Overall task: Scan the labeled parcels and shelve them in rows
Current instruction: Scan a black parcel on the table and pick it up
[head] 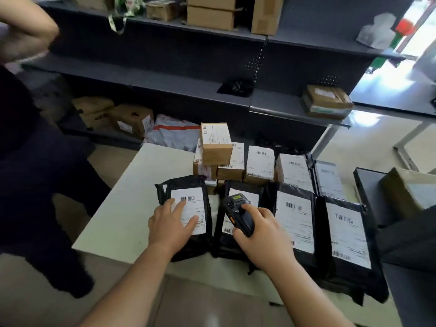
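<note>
the labels are white paper sheets with a black barcode near the top and lines of small print below. the print is too blurred to read, and no brand name can be made out.

four flat black plastic mailer bags lie side by side in a row at the near edge of the white table, each with its label facing up. the leftmost black mailer bag lies a little apart from the other three and is slightly turned. the left hand rests flat on its label, fingers straight and spread, and holds nothing.

the right hand has its fingers curled round a black handheld scanner, with the thumb on top. the scanner has an orange button on the side and a small yellowish window at its head. it is over the label of the second black mailer bag and hides part of it; i cannot tell if it touches.

the third black mailer bag and the fourth black mailer bag touch each other.

behind the row stand brown cardboard boxes with white labels, close together. one small brown cardboard box sits on top of them, its barcode at the upper left corner.

beyond the table is a dark grey metal shelf unit with more boxes, among them a taped brown box on the lower right board. a person in dark clothes stands at the left.
</note>
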Demonstrator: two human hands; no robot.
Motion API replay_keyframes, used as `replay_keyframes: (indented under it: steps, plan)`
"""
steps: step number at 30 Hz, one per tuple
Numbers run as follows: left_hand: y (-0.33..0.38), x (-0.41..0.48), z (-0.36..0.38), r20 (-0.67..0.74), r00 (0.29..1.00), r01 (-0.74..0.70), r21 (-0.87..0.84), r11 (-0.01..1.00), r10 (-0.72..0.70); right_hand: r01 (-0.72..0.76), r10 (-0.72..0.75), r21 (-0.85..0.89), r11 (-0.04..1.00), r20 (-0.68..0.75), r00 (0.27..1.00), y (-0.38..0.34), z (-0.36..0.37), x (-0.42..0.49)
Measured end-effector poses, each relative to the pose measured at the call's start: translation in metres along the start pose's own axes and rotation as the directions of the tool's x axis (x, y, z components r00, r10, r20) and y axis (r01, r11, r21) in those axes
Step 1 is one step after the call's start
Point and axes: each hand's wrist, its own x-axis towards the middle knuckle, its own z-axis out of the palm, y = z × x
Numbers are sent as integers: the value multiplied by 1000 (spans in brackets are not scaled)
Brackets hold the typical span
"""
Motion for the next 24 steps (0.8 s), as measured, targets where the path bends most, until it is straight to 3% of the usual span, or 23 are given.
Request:
replay_keyframes:
  steps: [8,24]
  plan:
    - [21,10,28,74,992,94,115,989,-103,-57,56,12,998,7,998,-3,18,1]
    - [37,25,59,-131,974,193,68,979,-183,-17,11,106,994,55,998,21,34,14]
